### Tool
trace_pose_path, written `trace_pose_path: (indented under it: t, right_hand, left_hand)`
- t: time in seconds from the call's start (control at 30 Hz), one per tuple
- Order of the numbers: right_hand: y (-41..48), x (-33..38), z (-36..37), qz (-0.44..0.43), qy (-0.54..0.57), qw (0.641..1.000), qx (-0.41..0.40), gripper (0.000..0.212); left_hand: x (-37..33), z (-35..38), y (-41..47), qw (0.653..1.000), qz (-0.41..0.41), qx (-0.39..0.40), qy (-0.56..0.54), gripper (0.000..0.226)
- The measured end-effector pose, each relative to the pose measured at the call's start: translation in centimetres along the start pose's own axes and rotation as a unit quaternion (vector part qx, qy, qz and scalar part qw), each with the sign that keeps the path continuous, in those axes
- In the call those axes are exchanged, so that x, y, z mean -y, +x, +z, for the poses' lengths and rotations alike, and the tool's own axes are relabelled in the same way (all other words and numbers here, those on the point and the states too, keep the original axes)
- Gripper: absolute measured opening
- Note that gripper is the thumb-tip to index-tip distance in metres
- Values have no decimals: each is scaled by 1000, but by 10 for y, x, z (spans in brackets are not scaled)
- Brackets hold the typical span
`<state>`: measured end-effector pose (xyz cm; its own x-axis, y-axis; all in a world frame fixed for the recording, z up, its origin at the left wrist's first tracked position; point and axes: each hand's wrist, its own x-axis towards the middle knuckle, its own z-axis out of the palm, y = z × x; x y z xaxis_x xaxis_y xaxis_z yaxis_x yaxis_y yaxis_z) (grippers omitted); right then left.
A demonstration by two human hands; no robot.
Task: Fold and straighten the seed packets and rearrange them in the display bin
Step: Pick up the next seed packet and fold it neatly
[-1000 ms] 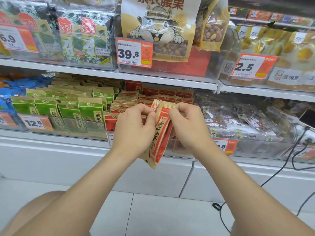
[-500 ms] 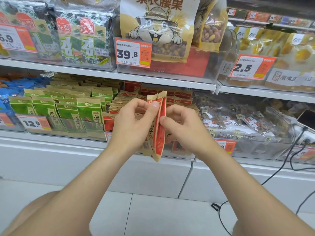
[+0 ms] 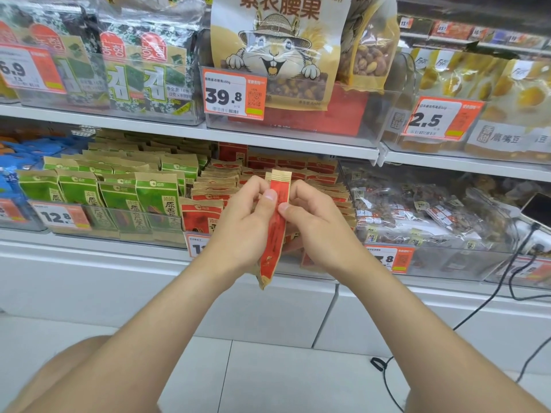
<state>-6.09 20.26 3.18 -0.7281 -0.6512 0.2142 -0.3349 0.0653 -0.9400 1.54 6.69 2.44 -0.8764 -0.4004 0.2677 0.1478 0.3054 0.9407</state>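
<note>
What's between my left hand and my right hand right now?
In the head view, a red seed packet, held upright and edge-on, fills the gap; the left hand and right hand both pinch it.

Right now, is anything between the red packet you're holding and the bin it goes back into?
Nothing visible. Left hand and right hand pinch the red packet upright right in front of the bin. The bin is crowded with other packets, and the hands hide its front middle, so I cannot see a free slot.
</note>
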Motion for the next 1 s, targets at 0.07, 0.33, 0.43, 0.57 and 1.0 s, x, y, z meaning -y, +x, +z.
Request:
trace_pose_path:
  t: [0.07, 0.33, 0.43, 0.57, 1.0]
  right_hand:
    - [1, 0, -1, 12, 14, 1000, -2, 14]
    - [-7, 9, -8, 63, -69, 992, 81, 25]
    - [-8, 11, -6, 75, -57, 991, 93, 34]
    - [-6, 16, -2, 82, 53, 995, 9, 29]
    - [-2, 5, -21, 64, 86, 994, 16, 48]
  left_hand:
    - [-1, -2, 0, 1000, 5, 3, -3, 26]
    - [-3, -10, 2, 994, -23, -14, -111, 30]
    - [-5, -9, 1, 989, -44, -18, -143, 35]
    - [0, -9, 3, 994, -15, 0, -106, 38]
    - [9, -9, 0, 984, 104, 26, 140, 39]
